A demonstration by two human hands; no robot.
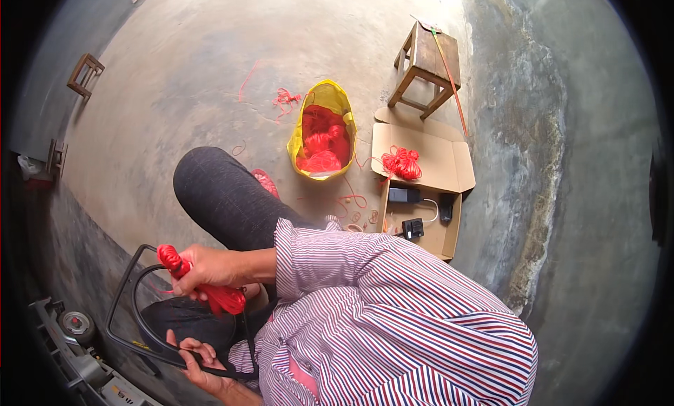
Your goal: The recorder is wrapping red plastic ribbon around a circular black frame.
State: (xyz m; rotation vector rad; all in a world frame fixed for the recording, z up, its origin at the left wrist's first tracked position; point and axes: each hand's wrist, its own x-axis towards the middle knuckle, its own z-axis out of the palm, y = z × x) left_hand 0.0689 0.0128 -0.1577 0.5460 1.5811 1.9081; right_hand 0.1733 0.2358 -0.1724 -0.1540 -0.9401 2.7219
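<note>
My right hand [203, 269] reaches across to the left with its fingers wrapped round a bundle of shiny red cord [223, 298]. One end of the bundle sticks up above the fist, and the rest hangs below it over my lap. Just below, my left hand [200, 360] has its fingers bent around a black tubular frame [121, 304]. The frame's curved bars rise on the left, beside my knee and behind the red bundle. Part of the left palm is hidden by a black bar.
A yellow bag [292, 147] full of red cord stands ahead. Beside it lies an open cardboard box [449, 135] with a red cord bundle [402, 163] and black adapters [413, 228]. A wooden stool [430, 58] stands far right; grey machinery [77, 360] is at lower left.
</note>
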